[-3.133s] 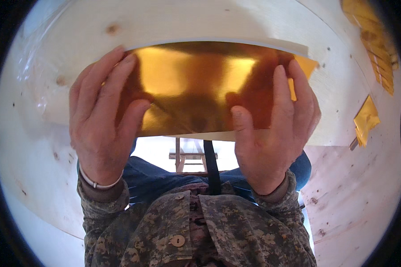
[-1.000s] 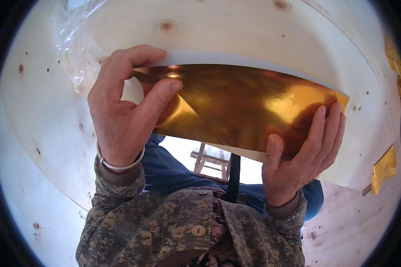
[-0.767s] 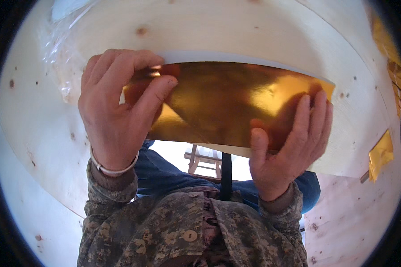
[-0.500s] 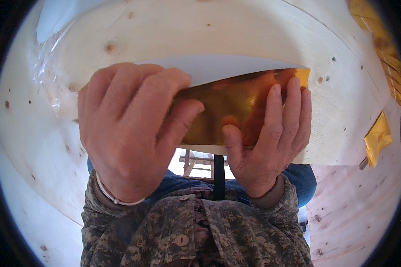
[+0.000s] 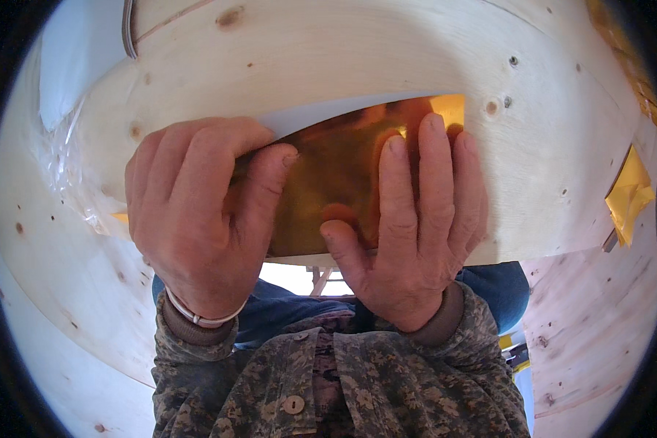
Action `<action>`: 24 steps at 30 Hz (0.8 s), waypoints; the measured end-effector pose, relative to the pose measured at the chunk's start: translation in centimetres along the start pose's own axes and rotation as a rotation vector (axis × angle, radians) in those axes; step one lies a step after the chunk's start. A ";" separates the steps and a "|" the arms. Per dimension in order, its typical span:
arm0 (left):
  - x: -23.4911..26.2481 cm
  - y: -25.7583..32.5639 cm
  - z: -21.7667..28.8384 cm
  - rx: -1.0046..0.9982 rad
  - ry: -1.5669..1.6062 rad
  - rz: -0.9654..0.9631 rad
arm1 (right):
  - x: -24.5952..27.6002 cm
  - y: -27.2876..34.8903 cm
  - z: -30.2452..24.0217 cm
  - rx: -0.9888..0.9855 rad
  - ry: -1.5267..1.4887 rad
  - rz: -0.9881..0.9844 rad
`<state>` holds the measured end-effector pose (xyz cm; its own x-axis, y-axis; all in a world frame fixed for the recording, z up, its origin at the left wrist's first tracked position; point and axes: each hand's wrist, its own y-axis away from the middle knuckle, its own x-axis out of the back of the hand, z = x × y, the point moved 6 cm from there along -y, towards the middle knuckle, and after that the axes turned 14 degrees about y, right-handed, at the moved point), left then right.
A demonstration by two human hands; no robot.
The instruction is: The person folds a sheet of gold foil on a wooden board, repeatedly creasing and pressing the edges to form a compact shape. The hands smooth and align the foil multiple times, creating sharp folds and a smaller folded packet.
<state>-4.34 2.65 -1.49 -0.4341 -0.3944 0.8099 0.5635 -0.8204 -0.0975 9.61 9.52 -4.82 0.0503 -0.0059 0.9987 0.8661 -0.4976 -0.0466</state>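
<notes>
Gold-coloured shiny foil sheet with a white underside (image 5: pixel 328 175) sits at the centre of the frame, lying on the pale plywood tabletop (image 5: pixel 343 58) right at its near edge. My left hand (image 5: pixel 197 219) covers the sheet's left part, fingers curled over it and my thumb (image 5: pixel 270 182) pressed down on the gold face, so that hand is closed on the sheet; a strip of the white underside shows just above my knuckles. My right hand (image 5: pixel 416 219) lies flat on the right part, fingers stretched upward and together, thumb angled in toward the middle, pressing rather than pinching. Both hands touch the sheet and sit just beside each other, with bare gold between them.

At the left of the frame a crumpled clear plastic wrapper (image 5: pixel 73 175) lies on the wood beside my left hand. At the right edge a smaller gold foil piece (image 5: pixel 628 193) rests on the wood, well apart from my hands. A white band (image 5: pixel 197 315) circles my left wrist, above the camouflage-patterned jacket (image 5: pixel 343 387) in the lower frame.
</notes>
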 end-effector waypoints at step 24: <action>-0.2 -0.8 -0.4 0.166 0.036 -0.031 | 0.2 -0.2 0.1 0.012 -0.031 -0.026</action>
<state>-5.03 3.22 -1.81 -0.4762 -0.3870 0.7896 0.6563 -0.7541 0.0262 9.52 9.73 -4.62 0.0428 0.0338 0.9985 0.8731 -0.4871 -0.0209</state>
